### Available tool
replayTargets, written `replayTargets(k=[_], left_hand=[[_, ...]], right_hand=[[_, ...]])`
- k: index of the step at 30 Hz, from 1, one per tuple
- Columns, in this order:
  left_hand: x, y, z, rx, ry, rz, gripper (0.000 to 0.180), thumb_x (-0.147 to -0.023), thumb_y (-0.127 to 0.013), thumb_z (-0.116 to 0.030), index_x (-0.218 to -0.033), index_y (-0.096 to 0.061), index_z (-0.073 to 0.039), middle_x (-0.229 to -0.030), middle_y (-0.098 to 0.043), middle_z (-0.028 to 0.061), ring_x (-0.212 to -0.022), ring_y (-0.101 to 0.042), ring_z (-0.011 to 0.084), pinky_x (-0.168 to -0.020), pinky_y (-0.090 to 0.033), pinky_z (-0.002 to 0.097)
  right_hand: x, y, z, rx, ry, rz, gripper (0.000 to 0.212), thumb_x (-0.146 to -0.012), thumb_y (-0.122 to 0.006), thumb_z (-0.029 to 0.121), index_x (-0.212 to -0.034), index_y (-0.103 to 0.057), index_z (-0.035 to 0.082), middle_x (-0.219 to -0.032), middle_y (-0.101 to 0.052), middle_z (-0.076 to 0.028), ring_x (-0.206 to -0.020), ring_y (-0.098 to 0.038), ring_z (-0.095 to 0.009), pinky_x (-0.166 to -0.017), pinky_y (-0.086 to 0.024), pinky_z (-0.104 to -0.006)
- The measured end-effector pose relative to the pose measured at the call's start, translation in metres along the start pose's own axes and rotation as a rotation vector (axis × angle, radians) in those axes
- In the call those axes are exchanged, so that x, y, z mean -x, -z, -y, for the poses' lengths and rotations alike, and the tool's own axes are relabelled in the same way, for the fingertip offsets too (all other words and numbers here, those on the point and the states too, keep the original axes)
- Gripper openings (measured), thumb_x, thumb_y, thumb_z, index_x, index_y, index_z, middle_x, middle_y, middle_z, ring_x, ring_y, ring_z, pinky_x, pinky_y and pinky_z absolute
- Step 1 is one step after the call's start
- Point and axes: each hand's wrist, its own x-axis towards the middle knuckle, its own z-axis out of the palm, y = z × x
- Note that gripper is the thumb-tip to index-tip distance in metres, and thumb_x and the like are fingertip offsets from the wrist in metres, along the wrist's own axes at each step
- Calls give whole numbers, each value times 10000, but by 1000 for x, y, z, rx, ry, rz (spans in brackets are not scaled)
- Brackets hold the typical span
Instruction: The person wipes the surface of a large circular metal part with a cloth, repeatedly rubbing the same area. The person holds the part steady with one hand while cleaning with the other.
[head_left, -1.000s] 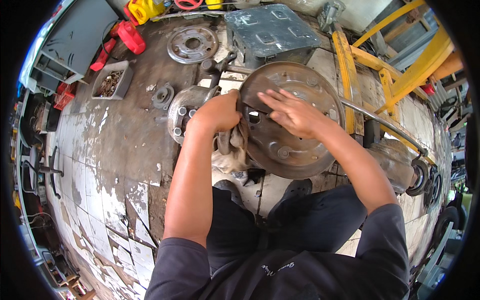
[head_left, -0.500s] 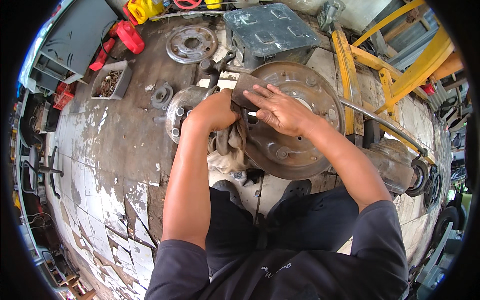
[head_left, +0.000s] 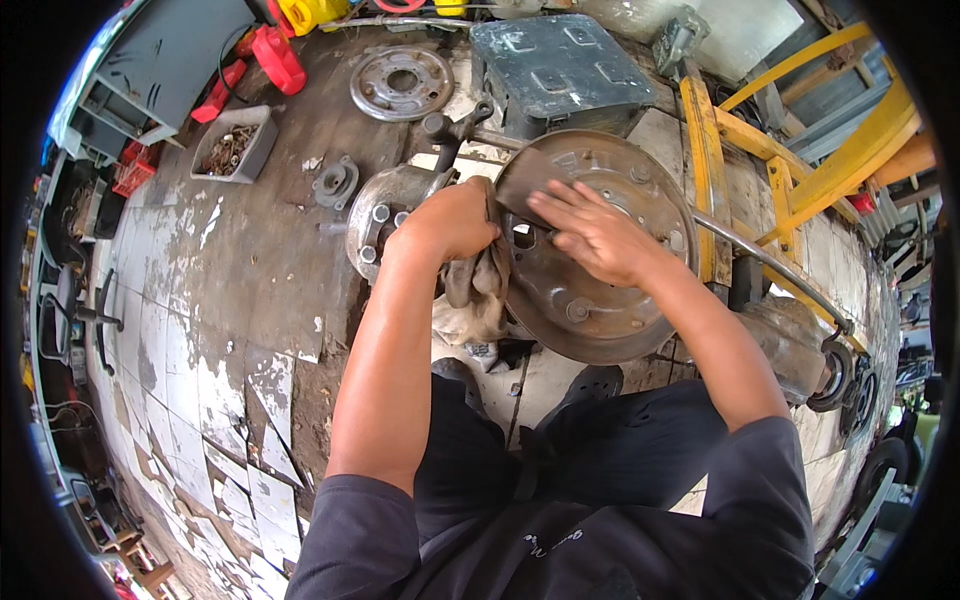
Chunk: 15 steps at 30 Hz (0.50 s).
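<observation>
My left hand (head_left: 452, 222) is closed around a dirty beige cloth (head_left: 474, 300), beside the bolted metal hub (head_left: 375, 215). Its fingertips are mostly hidden, close to the edge of a thin brown rectangular piece (head_left: 522, 182), blurred. Over that piece lies my right hand (head_left: 600, 232), its fingers stretched out and the thumb lower down. I cannot tell if the piece is sandpaper or a stiff plate. Behind both hands stands a round, rusty brake backing plate (head_left: 590, 335) with holes and bolts.
A dark green metal box (head_left: 560, 70) sits beyond the plate, near a round steel disc (head_left: 400, 82). A yellow frame (head_left: 707, 170) rises at right, crossed by a metal rod (head_left: 770, 255). On the left are a small flange (head_left: 336, 182) and a grey bin (head_left: 262, 150) of small parts.
The whole view has shifted slightly, so things sit further right. My right hand has slid a little down and right relative to the brown piece; the left keeps its grip on the cloth.
</observation>
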Motion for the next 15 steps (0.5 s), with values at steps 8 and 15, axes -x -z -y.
replayTargets(k=[8,15], left_hand=[[0,4,-4,-5,1,39,515,-823,-718,-235,-1219,-546,46,-1148,-647,265,-1104,-610,400,-920,-478,444],[-3,1,0,-2,-26,14,522,-818,-722,-229,-1235,-542,30,-1152,-646,261,-1109,-606,403,-917,-477,444]], right_hand=[[21,1,5,60,-122,6,725,-989,-180,651,-1522,-339,184,-1583,-303,-77,-1488,-210,-278,-1236,-109,-439],[15,-3,10,21,-109,-75,729,-1018,-233,594,-1457,-440,50,-1555,-352,-137,-1469,-254,-318,-1210,-182,-453]])
